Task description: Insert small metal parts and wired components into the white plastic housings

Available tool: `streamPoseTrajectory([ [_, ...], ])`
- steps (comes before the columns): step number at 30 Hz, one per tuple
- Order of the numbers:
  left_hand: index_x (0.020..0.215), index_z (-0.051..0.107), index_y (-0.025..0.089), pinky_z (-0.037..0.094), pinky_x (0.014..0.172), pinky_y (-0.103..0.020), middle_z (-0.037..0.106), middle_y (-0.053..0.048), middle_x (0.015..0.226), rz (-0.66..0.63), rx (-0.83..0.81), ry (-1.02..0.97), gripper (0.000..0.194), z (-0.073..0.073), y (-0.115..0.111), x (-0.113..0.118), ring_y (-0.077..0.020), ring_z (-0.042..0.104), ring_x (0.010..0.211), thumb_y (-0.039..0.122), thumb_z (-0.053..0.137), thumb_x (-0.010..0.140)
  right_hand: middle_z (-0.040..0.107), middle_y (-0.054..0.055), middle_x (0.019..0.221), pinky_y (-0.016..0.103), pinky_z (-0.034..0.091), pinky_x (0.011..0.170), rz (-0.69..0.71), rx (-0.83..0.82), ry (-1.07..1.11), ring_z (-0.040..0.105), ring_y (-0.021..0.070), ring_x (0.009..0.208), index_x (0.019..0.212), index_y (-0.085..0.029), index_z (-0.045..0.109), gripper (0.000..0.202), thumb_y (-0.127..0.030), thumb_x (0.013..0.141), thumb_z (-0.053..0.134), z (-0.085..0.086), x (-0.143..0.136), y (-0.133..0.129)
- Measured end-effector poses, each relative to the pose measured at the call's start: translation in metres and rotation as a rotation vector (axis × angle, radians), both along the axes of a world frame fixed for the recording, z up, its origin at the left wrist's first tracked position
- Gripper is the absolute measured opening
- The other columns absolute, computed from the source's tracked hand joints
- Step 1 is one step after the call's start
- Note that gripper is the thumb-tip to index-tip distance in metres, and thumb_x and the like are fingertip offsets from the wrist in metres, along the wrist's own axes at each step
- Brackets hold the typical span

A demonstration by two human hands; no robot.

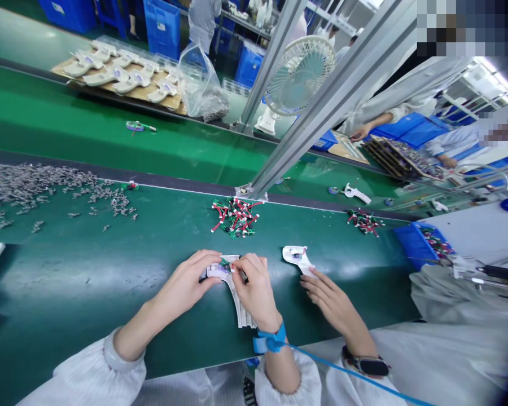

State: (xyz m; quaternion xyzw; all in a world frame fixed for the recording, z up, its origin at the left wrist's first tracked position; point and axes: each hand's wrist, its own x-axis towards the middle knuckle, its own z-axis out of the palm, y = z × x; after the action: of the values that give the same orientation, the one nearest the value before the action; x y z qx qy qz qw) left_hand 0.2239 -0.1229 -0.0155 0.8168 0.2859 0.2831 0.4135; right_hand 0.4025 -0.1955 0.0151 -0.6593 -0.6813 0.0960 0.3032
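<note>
My left hand grips the head end of a white plastic handheld-device housing half, thumb and fingers on its two sides. Its hollow inside faces up and its handle points toward me. At the head, my right hand, with a blue strap at the wrist, pinches a small green circuit board with something red by the fingertips. The board is in or against the housing head; which one I cannot tell. Beyond my hands lies a pile of green boards with red-and-white wires.
A co-worker's hand touches another white housing on my right. Small metal parts are heaped at left. A metal post rises behind the wire pile. Farther back are a green conveyor, a fan and a blue bin.
</note>
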Motion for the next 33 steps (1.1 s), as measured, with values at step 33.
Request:
streamPoseTrajectory([
  [33, 0.113, 0.065, 0.022, 0.053, 0.096, -0.041, 0.066, -0.008, 0.121, -0.008, -0.002, 0.004, 0.028, 0.0, 0.002, 0.0, -0.0234, 0.06, 0.112, 0.017, 0.07, 0.086, 0.059, 0.003, 0.079, 0.034, 0.033, 0.073, -0.014, -0.05, -0.078, 0.054, 0.0189, 0.079, 0.083, -0.02, 0.058, 0.018, -0.012, 0.096, 0.048, 0.006, -0.005, 0.002],
])
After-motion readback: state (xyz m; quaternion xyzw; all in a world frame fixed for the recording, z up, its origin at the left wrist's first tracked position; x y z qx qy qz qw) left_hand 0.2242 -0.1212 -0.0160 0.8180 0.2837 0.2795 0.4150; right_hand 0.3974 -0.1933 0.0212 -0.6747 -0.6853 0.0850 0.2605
